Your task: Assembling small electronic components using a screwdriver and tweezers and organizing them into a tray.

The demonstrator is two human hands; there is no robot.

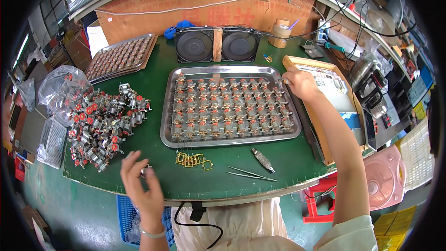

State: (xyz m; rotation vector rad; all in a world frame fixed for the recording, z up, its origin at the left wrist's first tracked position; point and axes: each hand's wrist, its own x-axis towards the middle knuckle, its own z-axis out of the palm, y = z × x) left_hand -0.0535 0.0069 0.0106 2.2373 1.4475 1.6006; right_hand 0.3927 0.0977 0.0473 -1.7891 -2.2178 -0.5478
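Observation:
My left hand (142, 187) is over the table's front edge, with a small silver motor (146, 169) between its thumb and fingers. To its left spreads a heap of motors (100, 123) with red ends. At the far right corner of the metal tray (231, 143) is my right hand (301, 83), fingers curled together; what they hold, if anything, is hidden. Rows of motors (227, 115) stand in the tray. Yellow square frames (194, 160) lie in front of it, beside steel tweezers (251, 175) and a short metal-ended tool (263, 160).
Two black fans (194, 45) stand behind the tray. A second filled tray (121, 58) sits at the far left, near a clear plastic bag (65, 88). Along the right runs an open wooden box (320, 65). A pink fan (383, 176) stands beyond the right edge.

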